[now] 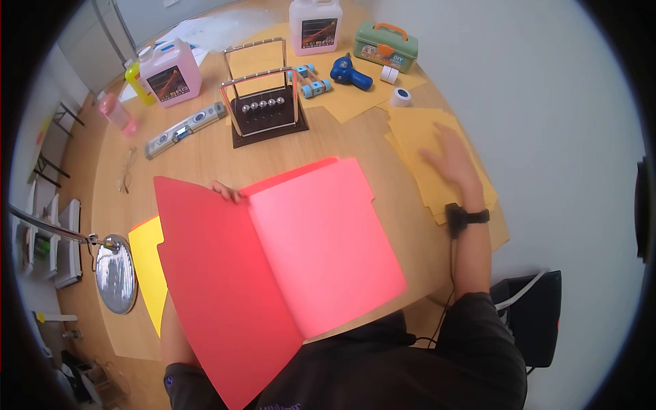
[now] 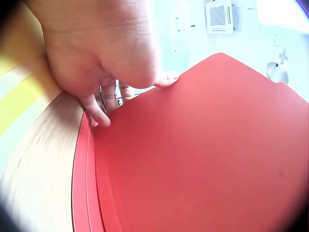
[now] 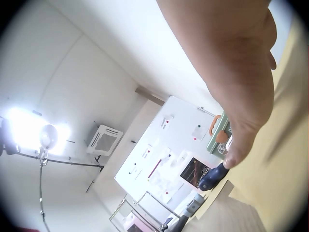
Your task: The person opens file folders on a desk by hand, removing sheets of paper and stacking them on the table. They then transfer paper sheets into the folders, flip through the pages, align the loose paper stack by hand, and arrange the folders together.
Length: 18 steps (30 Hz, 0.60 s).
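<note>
A red file folder [image 1: 328, 253] lies spread in front of me, its left cover [image 1: 212, 273] raised at an angle and its right half showing a pinkish inside. My left hand [image 1: 227, 193] grips the folder at the top edge near the crease; most of that hand is hidden behind the cover in the head view. In the left wrist view the left hand [image 2: 96, 53] has its thumb at the red cover's edge and fingers bent over the top. My right hand [image 1: 452, 160], fingers spread, rests over a stack of orange-yellow folders [image 1: 417, 130] at the table's right side.
Beyond the folder stand a Newton's cradle [image 1: 263, 113], a spirit level [image 1: 184, 130] and pink jugs [image 1: 169, 74]. A blue toy drill [image 1: 350, 73], white rolls [image 1: 400, 97] and a green toolbox [image 1: 386, 48] sit at back right. Yellow folder [image 1: 148, 263] and round mirror [image 1: 116, 277] are left.
</note>
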Tool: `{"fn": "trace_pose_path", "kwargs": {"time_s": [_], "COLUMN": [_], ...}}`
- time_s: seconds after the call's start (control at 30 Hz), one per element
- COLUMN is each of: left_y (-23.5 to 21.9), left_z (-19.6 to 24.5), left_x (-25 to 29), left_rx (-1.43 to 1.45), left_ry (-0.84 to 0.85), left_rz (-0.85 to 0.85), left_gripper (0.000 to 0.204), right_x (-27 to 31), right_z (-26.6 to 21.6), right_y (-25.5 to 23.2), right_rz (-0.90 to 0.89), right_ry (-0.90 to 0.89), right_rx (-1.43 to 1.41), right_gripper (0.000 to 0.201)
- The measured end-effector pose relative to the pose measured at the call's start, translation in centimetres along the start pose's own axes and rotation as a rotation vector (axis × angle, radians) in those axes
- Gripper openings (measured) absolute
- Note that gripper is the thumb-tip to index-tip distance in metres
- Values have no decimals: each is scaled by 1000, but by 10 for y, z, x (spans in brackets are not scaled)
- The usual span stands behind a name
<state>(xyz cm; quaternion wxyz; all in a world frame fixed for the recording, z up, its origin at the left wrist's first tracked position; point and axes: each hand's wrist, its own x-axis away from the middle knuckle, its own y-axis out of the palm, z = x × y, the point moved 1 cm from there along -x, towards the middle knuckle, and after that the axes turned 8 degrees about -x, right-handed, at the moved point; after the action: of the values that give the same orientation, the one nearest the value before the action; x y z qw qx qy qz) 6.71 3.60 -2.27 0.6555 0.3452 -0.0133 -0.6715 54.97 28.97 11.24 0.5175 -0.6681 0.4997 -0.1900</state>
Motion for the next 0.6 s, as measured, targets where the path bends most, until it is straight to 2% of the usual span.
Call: {"fn": "trace_pose_path", "kwargs": {"time_s": [0.07,0.1,0.17,0.2,0.23,0.27,0.37,0.4,0.47,0.5,0.57,0.6], "left_y": [5,6,3,1,-3,-5,-7,9,38,31,10,29], "left_z": [6,4,0,0,1,3,8,17,38,44,57,77], "left_x": [-2,-3,-5,-4,-3,-3,-3,-5,-8,-13,-28,-30], "left_rx": [-71,-72,26,23,-7,-38,0,-6,-63,-77,-76,-90], "left_ry": [-14,-16,59,60,17,-25,-75,-68,-71,-66,-29,-38], "left_rz": [-31,-30,-68,-67,-64,-61,-24,-17,177,180,-25,-9], "left_gripper": [31,31,32,32,30,29,30,30,27,27,26,26], "right_x": [-5,-3,-1,-2,-4,-6,-7,-8,-6,-6,-5,-4], "right_z": [31,33,41,59,86,88,86,85,85,85,86,93], "right_y": [-1,-9,-25,-22,-10,-6,-7,-8,-12,-13,-13,-11], "right_rz": [180,178,83,83,2,-80,-101,-104,-103,-103,-104,-122], "right_ry": [89,90,279,277,370,463,506,495,488,478,468,461], "right_rx": [59,57,129,126,143,159,233,231,216,205,229,216], "right_gripper": [77,77,90,90,94,99,104,104,104,104,100,100]}}
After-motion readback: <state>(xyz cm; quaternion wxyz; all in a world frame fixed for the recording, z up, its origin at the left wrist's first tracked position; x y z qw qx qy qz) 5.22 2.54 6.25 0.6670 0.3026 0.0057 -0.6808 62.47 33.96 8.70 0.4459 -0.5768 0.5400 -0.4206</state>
